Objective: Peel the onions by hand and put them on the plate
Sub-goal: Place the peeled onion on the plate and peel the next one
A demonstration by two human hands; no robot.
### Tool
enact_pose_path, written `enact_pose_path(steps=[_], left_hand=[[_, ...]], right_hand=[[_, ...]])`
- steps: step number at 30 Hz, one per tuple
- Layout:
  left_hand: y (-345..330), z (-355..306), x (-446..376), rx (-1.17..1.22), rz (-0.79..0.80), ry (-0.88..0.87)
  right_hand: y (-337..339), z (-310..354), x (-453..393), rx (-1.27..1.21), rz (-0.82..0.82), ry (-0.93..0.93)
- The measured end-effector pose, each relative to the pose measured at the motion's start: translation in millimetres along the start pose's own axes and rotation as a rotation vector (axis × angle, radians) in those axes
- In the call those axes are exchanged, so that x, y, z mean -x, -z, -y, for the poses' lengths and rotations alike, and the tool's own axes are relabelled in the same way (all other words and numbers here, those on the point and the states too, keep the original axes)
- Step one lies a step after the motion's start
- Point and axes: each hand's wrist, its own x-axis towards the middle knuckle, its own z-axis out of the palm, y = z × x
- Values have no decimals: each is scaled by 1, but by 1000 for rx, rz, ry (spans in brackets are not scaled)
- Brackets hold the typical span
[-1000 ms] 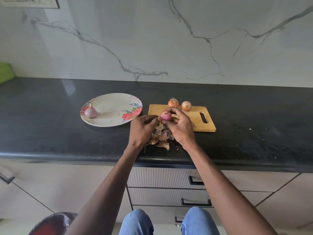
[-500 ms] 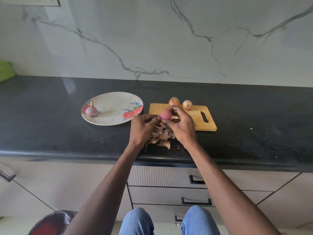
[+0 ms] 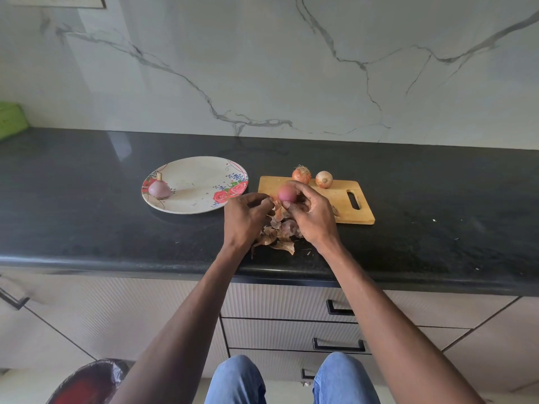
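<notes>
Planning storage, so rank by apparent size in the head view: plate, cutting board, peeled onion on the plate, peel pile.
1. Cutting board and plate: alike in spread, so unranked.
2. Peel pile, partly hidden by the hands.
3. Peeled onion, smallest.

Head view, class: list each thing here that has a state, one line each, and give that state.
Onion on plate: peeled.
Onion in right hand: nearly peeled, held above the counter.
Two onions on cutting board: unpeeled.
Right hand: grips the onion.
Left hand: pinches a skin strip.
Drawers: closed.
</notes>
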Motion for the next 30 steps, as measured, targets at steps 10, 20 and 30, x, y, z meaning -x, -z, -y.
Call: enact_pose_path(steps=[10,20,30], left_hand=[[-1,2,-2,7,-65,52],[0,5,-3,94,-4,27],[0,4,-1,90,60,-48]], right_hand=[[1,0,1,-64,-36,-84],[3,0,0,-21,-32,-52],[2,0,1,81,24,36]])
